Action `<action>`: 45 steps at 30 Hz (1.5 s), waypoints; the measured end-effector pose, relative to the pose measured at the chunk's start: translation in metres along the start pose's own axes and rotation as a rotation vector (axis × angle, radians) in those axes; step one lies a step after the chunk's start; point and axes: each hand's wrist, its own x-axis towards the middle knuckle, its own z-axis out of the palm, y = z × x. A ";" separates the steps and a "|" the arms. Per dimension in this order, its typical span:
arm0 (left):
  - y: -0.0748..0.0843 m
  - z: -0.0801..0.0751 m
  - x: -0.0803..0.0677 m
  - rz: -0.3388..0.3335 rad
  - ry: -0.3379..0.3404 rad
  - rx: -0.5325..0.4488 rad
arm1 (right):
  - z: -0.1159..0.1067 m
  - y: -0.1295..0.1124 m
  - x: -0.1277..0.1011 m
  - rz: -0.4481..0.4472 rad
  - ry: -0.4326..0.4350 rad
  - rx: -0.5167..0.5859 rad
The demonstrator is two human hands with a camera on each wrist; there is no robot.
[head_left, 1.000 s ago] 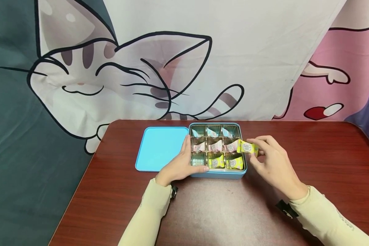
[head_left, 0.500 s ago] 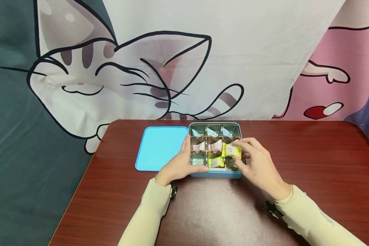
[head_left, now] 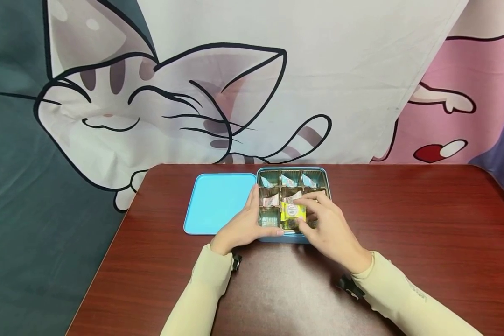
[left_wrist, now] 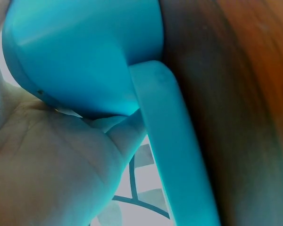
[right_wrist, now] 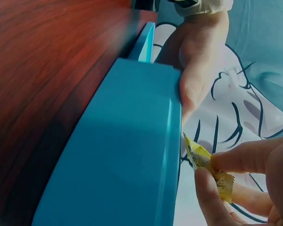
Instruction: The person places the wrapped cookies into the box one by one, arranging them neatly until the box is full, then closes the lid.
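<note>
Yellow wrapped sweet (head_left: 292, 211) is pinched in the right hand (head_left: 325, 231), which has carried it from outside the tin's right edge to over the near row, middle cell. Judging by that, it's headed for the vacant near-left cell beside the left hand (head_left: 245, 226), which stays clamped on the blue tin (head_left: 293, 169). Wrapper: crinkled foil, round pale label. Lid (head_left: 218, 201) lies just left of that hand.

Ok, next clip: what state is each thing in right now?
Tin: open, left hand grips its corner.
Lid: off, flat on the table beside the tin.
Yellow packet: pinched by the right hand, above the front row.
Front-left compartment: empty.
</note>
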 end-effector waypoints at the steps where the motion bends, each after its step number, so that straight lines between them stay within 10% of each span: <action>1: 0.000 0.000 0.000 -0.002 -0.002 0.001 | 0.002 -0.001 0.001 0.001 -0.009 0.004; 45: -0.009 -0.006 0.000 0.050 -0.034 0.037 | 0.042 -0.014 0.024 0.044 -0.194 -0.081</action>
